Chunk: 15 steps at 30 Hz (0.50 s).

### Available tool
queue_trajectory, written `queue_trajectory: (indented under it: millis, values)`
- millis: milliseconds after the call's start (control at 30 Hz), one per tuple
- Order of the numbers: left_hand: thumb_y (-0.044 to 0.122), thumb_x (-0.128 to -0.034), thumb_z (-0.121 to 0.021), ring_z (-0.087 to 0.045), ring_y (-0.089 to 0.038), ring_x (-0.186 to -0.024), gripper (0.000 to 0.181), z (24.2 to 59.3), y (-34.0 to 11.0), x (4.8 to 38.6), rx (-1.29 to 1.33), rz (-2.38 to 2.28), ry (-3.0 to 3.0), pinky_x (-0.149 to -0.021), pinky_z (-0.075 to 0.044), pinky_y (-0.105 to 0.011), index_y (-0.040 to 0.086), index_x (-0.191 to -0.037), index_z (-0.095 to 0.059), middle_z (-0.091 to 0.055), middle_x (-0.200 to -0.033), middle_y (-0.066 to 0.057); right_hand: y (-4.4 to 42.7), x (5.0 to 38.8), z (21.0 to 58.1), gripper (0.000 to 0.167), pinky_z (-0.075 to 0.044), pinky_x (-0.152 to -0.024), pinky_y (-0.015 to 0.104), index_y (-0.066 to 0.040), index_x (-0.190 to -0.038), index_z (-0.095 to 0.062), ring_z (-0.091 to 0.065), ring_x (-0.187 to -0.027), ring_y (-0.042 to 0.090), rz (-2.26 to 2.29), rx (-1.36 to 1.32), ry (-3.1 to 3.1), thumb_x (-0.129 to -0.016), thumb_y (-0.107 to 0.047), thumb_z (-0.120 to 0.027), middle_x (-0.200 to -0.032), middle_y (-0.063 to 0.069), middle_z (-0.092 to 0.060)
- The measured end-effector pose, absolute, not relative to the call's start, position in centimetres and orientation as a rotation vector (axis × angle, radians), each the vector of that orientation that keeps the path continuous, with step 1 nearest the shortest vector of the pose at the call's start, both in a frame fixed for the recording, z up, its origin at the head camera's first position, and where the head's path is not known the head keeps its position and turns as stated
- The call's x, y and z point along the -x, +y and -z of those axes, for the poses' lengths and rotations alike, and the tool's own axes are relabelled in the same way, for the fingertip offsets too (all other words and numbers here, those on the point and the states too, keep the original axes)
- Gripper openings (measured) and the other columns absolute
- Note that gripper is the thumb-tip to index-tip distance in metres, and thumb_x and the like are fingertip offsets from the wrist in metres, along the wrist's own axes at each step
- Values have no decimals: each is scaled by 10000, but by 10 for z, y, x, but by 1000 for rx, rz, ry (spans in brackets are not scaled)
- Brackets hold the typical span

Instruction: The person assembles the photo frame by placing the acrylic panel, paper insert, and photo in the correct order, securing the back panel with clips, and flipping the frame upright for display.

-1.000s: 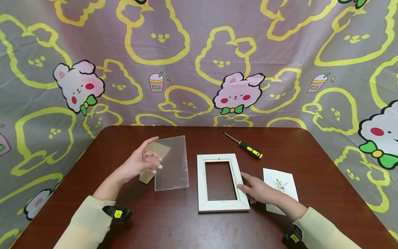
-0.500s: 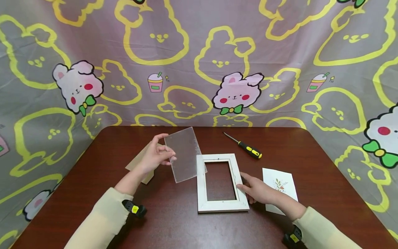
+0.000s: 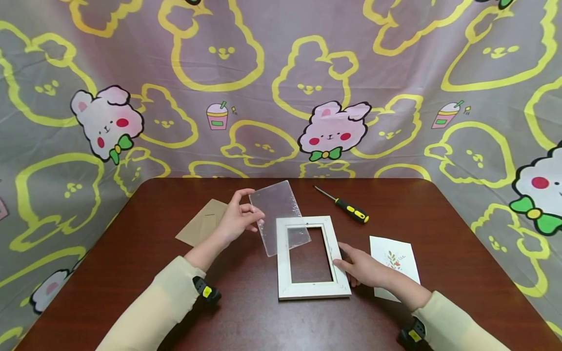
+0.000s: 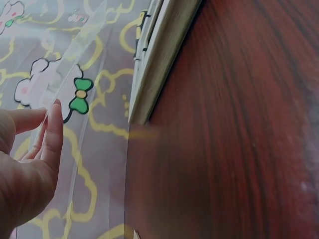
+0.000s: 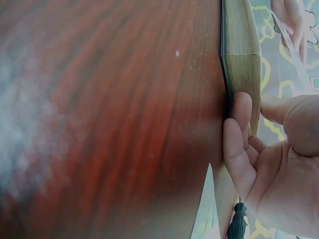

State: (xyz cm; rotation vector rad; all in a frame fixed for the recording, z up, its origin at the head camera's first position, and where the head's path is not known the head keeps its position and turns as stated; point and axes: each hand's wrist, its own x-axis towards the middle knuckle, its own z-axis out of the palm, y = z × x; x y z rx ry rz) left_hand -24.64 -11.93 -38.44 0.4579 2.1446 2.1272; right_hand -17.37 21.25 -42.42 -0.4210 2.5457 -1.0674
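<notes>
My left hand [image 3: 239, 219] pinches the left edge of a clear plastic sheet [image 3: 274, 207] between thumb and fingers. The sheet is held up at a tilt, and from the head view its lower right corner overlaps the white picture frame [image 3: 284, 263]. The frame lies flat on the table, its window open to the wood beneath. At the frame's right side, my right hand [image 3: 362, 265] grips the edge, thumb on top and fingers along the side [image 5: 244, 40]. In the left wrist view the sheet [image 4: 75, 47] shows as a thin see-through strip above the fingertips.
A brown backing board [image 3: 193, 231] with a stand lies left, partly behind my left hand. Behind the frame to the right is a black and yellow screwdriver [image 3: 353, 212]. A white card with a flower print [image 3: 395, 253] lies partly under my right forearm. A patterned curtain [image 3: 263, 102] hangs behind the table.
My left hand has carried the clear sheet rightward from beside the frame to over its upper left part, uncovering more of the backing board. The right hand stays on the frame.
</notes>
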Motion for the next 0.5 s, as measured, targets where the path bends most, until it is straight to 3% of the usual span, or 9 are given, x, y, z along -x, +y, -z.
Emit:
queue_trajectory:
  millis: [500]
  values:
    - [-138, -866, -625, -621, -122, -634, 617, 386, -86, 254, -488, -2002, 2247, -533, -518, -281, -13, -1373, -297, -634, -762, -111, 211, 173, 423, 615, -450, -469, 346, 81, -1461, -282, -520, -464, 197, 1066, 410, 2549, -1006, -232, -552, -558, 35, -524]
